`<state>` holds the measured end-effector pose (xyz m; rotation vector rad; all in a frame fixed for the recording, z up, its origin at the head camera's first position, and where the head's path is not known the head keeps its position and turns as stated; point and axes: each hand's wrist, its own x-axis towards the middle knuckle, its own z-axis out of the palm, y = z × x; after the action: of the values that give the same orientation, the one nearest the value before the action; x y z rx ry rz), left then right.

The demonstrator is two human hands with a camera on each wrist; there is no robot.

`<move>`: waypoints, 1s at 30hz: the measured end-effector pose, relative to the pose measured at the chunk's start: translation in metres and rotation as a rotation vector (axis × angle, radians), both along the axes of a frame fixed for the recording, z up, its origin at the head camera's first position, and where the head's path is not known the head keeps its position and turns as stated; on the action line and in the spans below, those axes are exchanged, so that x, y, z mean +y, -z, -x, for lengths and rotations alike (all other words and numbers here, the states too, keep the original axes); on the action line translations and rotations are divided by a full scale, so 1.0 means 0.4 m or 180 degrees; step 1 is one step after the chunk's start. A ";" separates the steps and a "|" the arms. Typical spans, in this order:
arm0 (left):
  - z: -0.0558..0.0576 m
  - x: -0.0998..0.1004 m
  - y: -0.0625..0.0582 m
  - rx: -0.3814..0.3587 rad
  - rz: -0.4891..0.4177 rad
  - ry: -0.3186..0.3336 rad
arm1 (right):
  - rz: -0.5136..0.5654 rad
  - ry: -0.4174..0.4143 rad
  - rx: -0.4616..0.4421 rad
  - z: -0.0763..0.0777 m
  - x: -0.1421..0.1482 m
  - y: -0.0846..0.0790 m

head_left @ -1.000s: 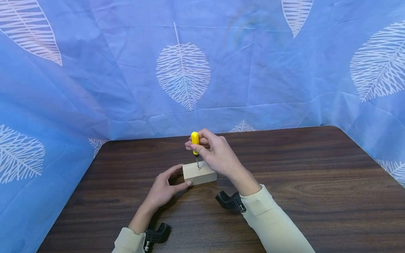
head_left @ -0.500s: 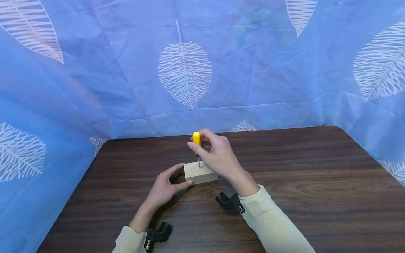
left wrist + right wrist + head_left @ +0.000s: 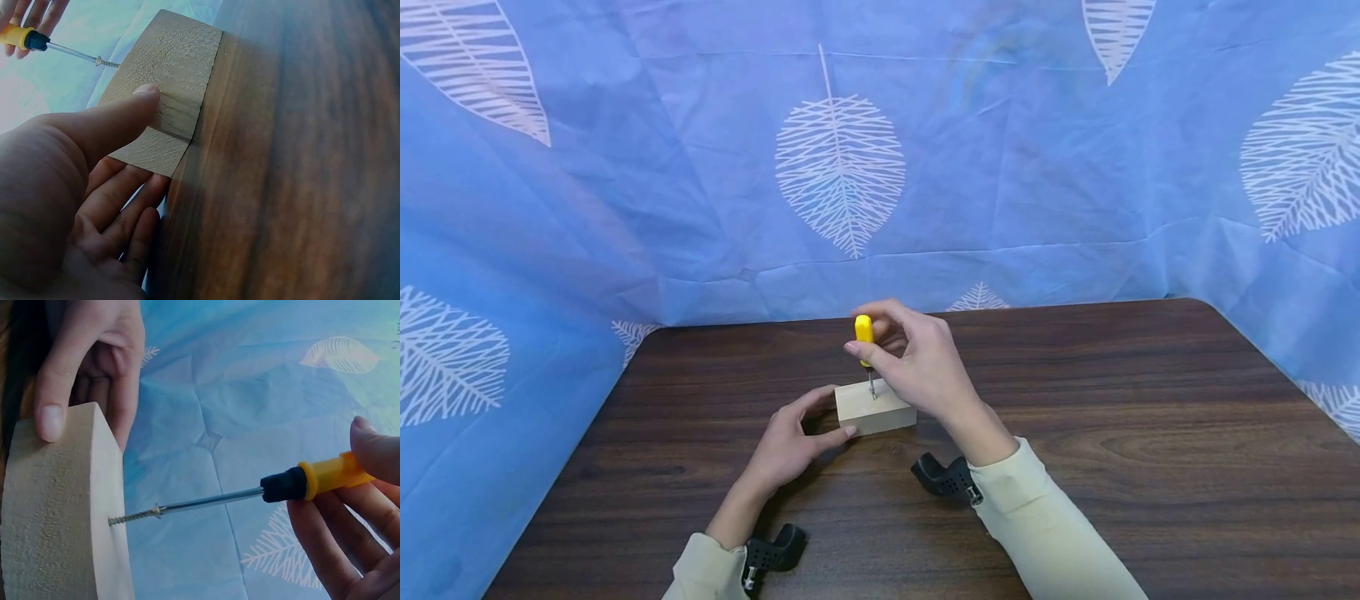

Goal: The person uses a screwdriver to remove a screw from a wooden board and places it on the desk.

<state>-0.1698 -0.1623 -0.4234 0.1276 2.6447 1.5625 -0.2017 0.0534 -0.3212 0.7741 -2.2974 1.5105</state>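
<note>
A pale wooden block (image 3: 874, 419) lies on the table, and my left hand (image 3: 784, 446) grips its left end, thumb on the near face and fingers behind. A screw (image 3: 134, 517) stands in the block's top face, much of its thread exposed. The tip of a screwdriver (image 3: 322, 478) meets the screw head, with shaft and screw almost in line. My right hand (image 3: 925, 362) holds the screwdriver's yellow handle (image 3: 864, 330) between thumb and fingers. In the left wrist view, my left thumb (image 3: 125, 119) presses on the block's grainy face.
Dark wood-grain table (image 3: 1112, 417) extends on both sides of the block. A blue leaf-print cloth (image 3: 700, 167) hangs behind and beside it. Black wrist mounts (image 3: 775, 550) sit by both sleeve cuffs, just over the table.
My right fingers have shifted round the screwdriver handle, first drawing back, then reaching forward over its far side. The left hand and the block stay in place.
</note>
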 end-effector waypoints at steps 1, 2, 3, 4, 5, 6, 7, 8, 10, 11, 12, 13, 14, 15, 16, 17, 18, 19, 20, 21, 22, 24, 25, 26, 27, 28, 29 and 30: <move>0.000 0.000 0.000 -0.0003 0.0001 -0.0001 | 0.0026 -0.0032 -0.0063 0.000 0.001 -0.001; 0.000 -0.001 0.000 -0.0003 0.0009 -0.0003 | 0.0045 -0.0061 -0.0120 0.000 0.003 -0.003; 0.000 -0.001 0.000 -0.0008 0.0012 -0.0005 | 0.0066 -0.0089 -0.0177 0.000 0.004 -0.005; 0.000 -0.001 0.000 -0.0012 0.0018 -0.0007 | 0.0089 -0.0113 -0.0229 0.000 0.006 -0.007; 0.000 -0.001 0.000 -0.0012 0.0025 -0.0010 | 0.0099 -0.0126 -0.0269 -0.001 0.007 -0.009; 0.000 -0.001 0.000 -0.0011 0.0030 -0.0015 | 0.0105 -0.0144 -0.0303 -0.001 0.008 -0.010; 0.000 -0.001 0.000 -0.0013 0.0036 -0.0022 | 0.0109 -0.0159 -0.0339 0.000 0.009 -0.011; 0.000 -0.001 0.000 -0.0012 0.0041 -0.0026 | 0.0110 -0.0165 -0.0369 -0.001 0.009 -0.012; -0.001 0.000 0.000 -0.0009 0.0050 -0.0034 | 0.0110 -0.0173 -0.0411 -0.001 0.009 -0.011; -0.001 0.001 0.000 -0.0005 0.0050 -0.0035 | 0.0095 -0.0172 -0.0411 -0.001 0.010 -0.010; -0.001 0.002 0.000 -0.0002 0.0049 -0.0040 | 0.0081 -0.0168 -0.0407 -0.001 0.010 -0.010; -0.002 0.002 0.000 -0.0002 0.0049 -0.0045 | 0.0061 -0.0157 -0.0389 -0.001 0.011 -0.009; -0.002 0.003 -0.001 -0.0003 0.0045 -0.0043 | 0.0032 -0.0135 -0.0363 -0.002 0.011 -0.008; -0.001 0.004 -0.001 -0.0005 0.0038 -0.0040 | 0.0002 -0.0110 -0.0326 -0.002 0.012 -0.008; -0.001 0.004 -0.001 -0.0007 0.0028 -0.0039 | -0.0034 -0.0080 -0.0294 -0.003 0.012 -0.008; -0.001 0.003 0.000 -0.0003 0.0022 -0.0038 | -0.0066 -0.0053 -0.0277 -0.005 0.011 -0.009; -0.001 0.003 0.000 -0.0006 0.0018 -0.0038 | -0.0087 -0.0029 -0.0268 -0.007 0.011 -0.010; -0.001 0.002 0.000 -0.0012 0.0011 -0.0032 | -0.0104 -0.0010 -0.0267 -0.008 0.010 -0.011; -0.001 0.003 0.000 -0.0012 0.0008 -0.0023 | -0.0112 0.0007 -0.0273 -0.009 0.011 -0.012; 0.000 0.003 0.000 -0.0010 0.0006 -0.0018 | -0.0107 0.0006 -0.0295 -0.011 0.012 -0.013; 0.000 0.003 0.000 -0.0004 0.0009 -0.0009 | -0.0105 0.0006 -0.0314 -0.012 0.013 -0.014; 0.001 0.004 0.001 -0.0006 0.0002 0.0002 | -0.0084 -0.0010 -0.0342 -0.013 0.014 -0.016; 0.002 0.003 0.001 -0.0006 -0.0002 0.0002 | -0.0073 -0.0020 -0.0346 -0.013 0.014 -0.016; 0.002 0.003 0.002 -0.0003 -0.0002 0.0003 | -0.0067 -0.0025 -0.0340 -0.013 0.015 -0.016; 0.002 0.003 0.002 -0.0002 -0.0003 0.0003 | -0.0067 -0.0030 -0.0328 -0.013 0.015 -0.017; 0.001 0.003 0.002 -0.0001 -0.0001 0.0002 | -0.0074 -0.0033 -0.0304 -0.013 0.016 -0.018; 0.001 0.002 0.002 -0.0004 -0.0001 -0.0006 | -0.0077 -0.0046 -0.0285 -0.012 0.016 -0.019; 0.001 0.002 0.003 -0.0007 0.0000 -0.0012 | -0.0081 -0.0064 -0.0267 -0.012 0.017 -0.019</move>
<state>-0.1703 -0.1615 -0.4244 0.1209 2.6448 1.5627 -0.1970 0.0601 -0.3134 0.7562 -2.3805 1.5533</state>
